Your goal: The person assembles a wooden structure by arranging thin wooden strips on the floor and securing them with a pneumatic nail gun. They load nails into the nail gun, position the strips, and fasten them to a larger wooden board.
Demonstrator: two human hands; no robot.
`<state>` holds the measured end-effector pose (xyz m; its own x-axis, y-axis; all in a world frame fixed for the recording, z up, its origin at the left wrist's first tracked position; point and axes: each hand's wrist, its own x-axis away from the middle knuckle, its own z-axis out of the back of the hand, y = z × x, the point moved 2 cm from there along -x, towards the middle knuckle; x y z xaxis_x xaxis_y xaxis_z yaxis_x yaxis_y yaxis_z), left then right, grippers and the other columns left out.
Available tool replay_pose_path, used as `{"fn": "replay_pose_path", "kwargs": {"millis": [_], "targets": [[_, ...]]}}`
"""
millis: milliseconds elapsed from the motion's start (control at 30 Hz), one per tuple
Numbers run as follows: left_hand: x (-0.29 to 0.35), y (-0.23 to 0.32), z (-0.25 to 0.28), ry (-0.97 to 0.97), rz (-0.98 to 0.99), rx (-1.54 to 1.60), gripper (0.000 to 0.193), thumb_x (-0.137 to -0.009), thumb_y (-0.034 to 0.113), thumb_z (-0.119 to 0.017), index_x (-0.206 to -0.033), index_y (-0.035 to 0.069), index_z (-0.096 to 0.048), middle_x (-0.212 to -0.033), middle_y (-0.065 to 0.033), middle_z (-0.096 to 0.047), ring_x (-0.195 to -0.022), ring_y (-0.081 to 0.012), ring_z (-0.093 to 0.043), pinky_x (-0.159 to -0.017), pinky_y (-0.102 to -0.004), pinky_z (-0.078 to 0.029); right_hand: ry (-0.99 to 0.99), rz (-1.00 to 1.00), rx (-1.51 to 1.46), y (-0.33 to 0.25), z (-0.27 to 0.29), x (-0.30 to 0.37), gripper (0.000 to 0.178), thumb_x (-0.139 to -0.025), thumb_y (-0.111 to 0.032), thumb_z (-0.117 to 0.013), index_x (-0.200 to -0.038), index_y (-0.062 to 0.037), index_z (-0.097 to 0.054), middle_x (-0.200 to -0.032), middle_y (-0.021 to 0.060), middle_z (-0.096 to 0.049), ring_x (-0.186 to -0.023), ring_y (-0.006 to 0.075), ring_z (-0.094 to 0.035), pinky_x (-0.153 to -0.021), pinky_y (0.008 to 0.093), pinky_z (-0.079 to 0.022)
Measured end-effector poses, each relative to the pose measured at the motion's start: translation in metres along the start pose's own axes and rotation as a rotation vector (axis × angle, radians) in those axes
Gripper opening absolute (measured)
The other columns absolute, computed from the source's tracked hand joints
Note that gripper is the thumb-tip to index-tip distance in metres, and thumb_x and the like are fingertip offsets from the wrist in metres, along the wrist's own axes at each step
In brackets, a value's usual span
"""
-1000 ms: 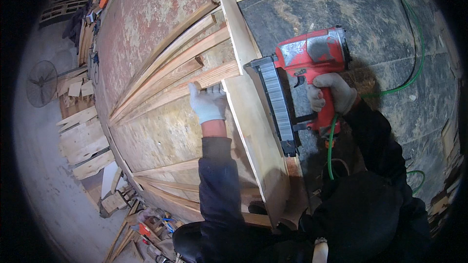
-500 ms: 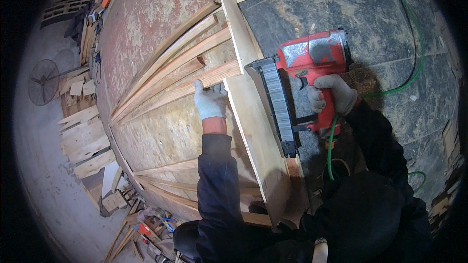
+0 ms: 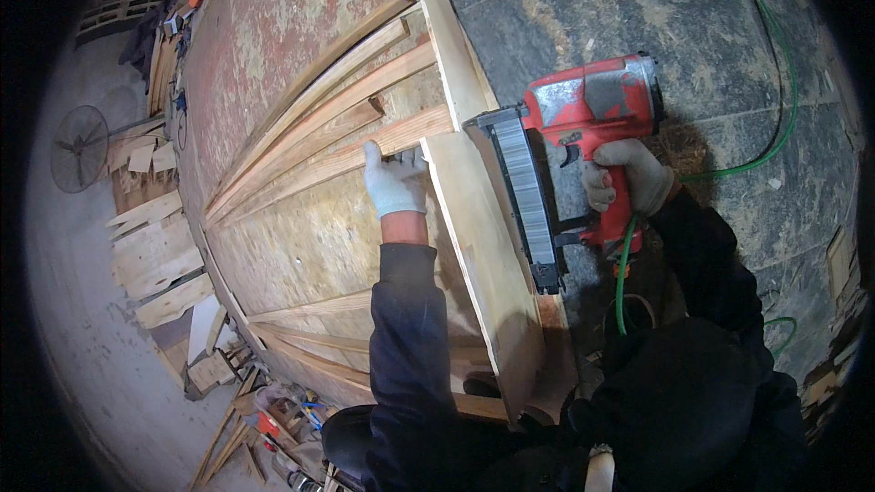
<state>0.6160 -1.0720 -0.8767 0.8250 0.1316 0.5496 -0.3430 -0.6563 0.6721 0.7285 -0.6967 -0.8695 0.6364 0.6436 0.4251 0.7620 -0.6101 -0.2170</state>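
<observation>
My right hand (image 3: 636,173), in a pale glove, is wrapped round the handle of a red and silver nail gun (image 3: 597,105). Its long magazine of nails (image 3: 521,182) runs down the tool's left side, and its nose is against or very close to the upright side of a long plywood board (image 3: 478,260). My left hand (image 3: 396,184), gloved too, has its fingers curled at the lower edge of a wooden strip (image 3: 387,138), where the strip meets the board. The thumb lies along the strip; some fingertips are hidden.
More wooden strips (image 3: 319,68) fan out leftward over a worn reddish panel (image 3: 273,14). A green air hose (image 3: 770,141) curves across the dark surface on the right. Plywood offcuts (image 3: 159,260) and a round fan (image 3: 79,148) are on the floor at left.
The whole view has shifted slightly. The nail gun sits a little further right in the picture, along with the board's upper end; both hands keep their grips.
</observation>
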Motion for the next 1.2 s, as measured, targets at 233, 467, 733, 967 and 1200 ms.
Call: {"fn": "replay_pose_path", "kwargs": {"millis": [233, 467, 733, 967, 1200], "targets": [[0.006, -0.001, -0.011, 0.023, -0.066, -0.083, 0.063, -0.098, 0.051, -0.062, -0.139, 0.005, -0.048, -0.14, -0.0149, -0.052, -0.131, -0.0334, -0.05, -0.112, -0.0515, -0.039, 0.041, 0.059, 0.011, 0.0, -0.009, 0.003, 0.018, -0.09, -0.026, -0.061, -0.09, -0.009, -0.058, -0.067, -0.0005, -0.053, -0.057, 0.0156, -0.051, -0.06, 0.033, -0.045], [0.016, 0.015, 0.002, 0.07, 0.086, -0.264, 0.065, -0.098, 0.057, -0.061, -0.13, 0.002, -0.051, -0.118, -0.0201, -0.063, -0.106, -0.0326, -0.064, -0.091, -0.0443, -0.054, 0.241, 0.126, 0.037, 0.002, 0.018, -0.007, 0.026, -0.092, -0.027, -0.068, -0.108, -0.0113, -0.054, -0.075, -0.0014, -0.055, -0.062, 0.0141, -0.054, -0.061, 0.0324, -0.048], [0.093, 0.079, 0.11, -0.489, -0.534, -1.933, 0.03, -0.101, 0.027, -0.059, -0.121, 0.007, -0.067, -0.108, -0.017, -0.072, -0.103, -0.0349, -0.069, -0.089, -0.0416, -0.054, 0.389, 0.274, 0.224, 0.015, 0.054, -0.006, 0.026, -0.097, -0.031, -0.067, -0.107, -0.0094, -0.058, -0.078, 0.0005, -0.059, -0.065, 0.015, -0.055, -0.061, 0.0321, -0.048], [0.208, 0.106, 0.232, -0.487, -0.433, -2.398, 0.065, -0.091, 0.039, -0.066, -0.142, 0.002, -0.049, -0.131, -0.0189, -0.058, -0.122, -0.0349, -0.055, -0.106, -0.0472, -0.04, 0.383, 0.157, 0.255, 0.006, 0.094, -0.006, 0.032, -0.101, -0.042, -0.061, -0.103, -0.0098, -0.063, -0.081, 0.0002, -0.062, -0.071, 0.0161, -0.06, -0.067, 0.0281, -0.051], [0.195, 0.109, 0.264, -0.4, -0.503, -2.511, 0.058, -0.082, 0.03, -0.071, -0.129, 0.001, -0.055, -0.11, -0.0153, -0.058, -0.106, -0.0325, -0.055, -0.095, -0.0433, -0.043, 0.41, 0.154, 0.261, 0.01, 0.087, 0.001, 0.033, -0.103, -0.045, -0.057, -0.104, -0.0127, -0.065, -0.086, -0.0008, -0.067, -0.076, 0.0147, -0.064, -0.069, 0.0293, -0.054]]}}
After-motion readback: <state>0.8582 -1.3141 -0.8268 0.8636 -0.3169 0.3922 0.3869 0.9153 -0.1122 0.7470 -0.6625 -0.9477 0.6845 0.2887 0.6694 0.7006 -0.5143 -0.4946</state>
